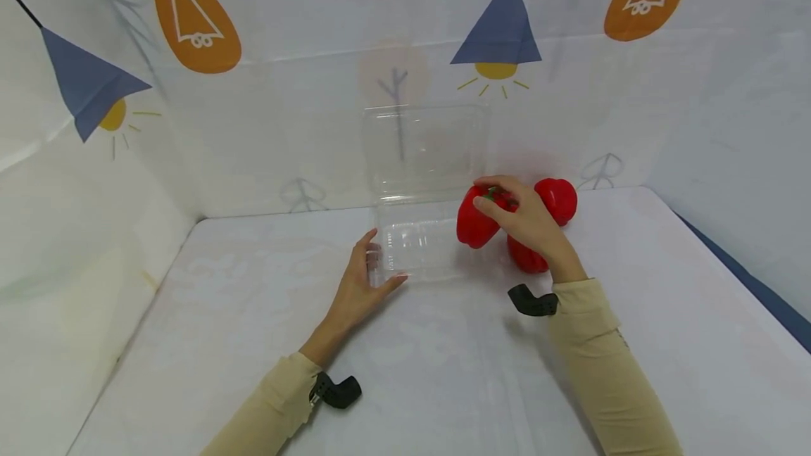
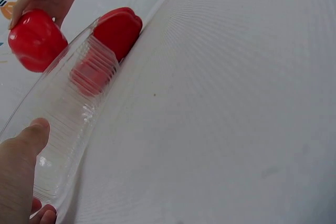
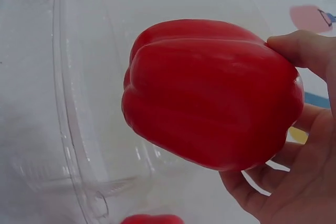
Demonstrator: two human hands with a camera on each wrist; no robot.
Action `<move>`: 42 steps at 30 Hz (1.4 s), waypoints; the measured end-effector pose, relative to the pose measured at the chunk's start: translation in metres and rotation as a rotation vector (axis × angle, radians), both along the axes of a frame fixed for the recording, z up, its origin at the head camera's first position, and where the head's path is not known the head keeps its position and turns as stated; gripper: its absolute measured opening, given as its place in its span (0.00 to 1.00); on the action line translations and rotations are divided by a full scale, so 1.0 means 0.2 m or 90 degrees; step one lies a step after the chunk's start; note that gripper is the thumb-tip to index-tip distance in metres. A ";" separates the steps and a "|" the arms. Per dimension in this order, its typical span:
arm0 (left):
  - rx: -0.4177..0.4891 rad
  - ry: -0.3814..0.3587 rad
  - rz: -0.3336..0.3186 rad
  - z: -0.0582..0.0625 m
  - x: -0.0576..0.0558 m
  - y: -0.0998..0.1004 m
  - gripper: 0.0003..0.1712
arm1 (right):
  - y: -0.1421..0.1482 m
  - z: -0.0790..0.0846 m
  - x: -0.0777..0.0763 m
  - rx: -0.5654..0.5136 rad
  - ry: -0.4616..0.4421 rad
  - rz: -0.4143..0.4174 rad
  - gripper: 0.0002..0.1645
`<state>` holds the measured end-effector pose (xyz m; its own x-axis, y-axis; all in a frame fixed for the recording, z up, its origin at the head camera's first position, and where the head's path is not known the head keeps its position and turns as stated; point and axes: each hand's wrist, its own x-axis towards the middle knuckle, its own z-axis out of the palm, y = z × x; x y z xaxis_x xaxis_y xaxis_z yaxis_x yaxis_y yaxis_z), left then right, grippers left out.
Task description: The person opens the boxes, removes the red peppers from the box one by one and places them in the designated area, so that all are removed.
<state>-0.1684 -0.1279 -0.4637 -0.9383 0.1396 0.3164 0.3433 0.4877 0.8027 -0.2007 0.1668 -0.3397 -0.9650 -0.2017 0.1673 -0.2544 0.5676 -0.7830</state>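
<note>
My right hand (image 1: 531,222) grips a red bell pepper (image 1: 472,222) with a green stem, holding it over the right end of a clear plastic clamshell box (image 1: 415,239). Seen from the right wrist, the pepper (image 3: 210,93) lies sideways between thumb and fingers, above the box. At the box's left end, my left hand (image 1: 356,293) holds the wall. The left wrist view shows that thumb (image 2: 34,136) over the clear side and fingertips low at the end. The box's hinged lid (image 1: 427,153) stands raised at the back.
Two more red peppers sit right of the box: one (image 1: 527,257) partly under my right forearm, another (image 1: 559,199) farther back. A patterned white cloth wall (image 1: 285,125) rises close behind the lid. White cloth covers the table (image 1: 443,364).
</note>
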 end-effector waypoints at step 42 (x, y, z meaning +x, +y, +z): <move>-0.001 0.011 0.004 0.01 0.01 0.00 0.55 | 0.18 0.07 0.04 0.020 -0.066 -0.033 0.29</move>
<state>-0.1671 -0.1286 -0.4625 -0.9337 0.1339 0.3321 0.3535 0.4917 0.7958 -0.1935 0.2033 -0.3265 -0.9860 -0.1553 0.0601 -0.1427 0.6019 -0.7857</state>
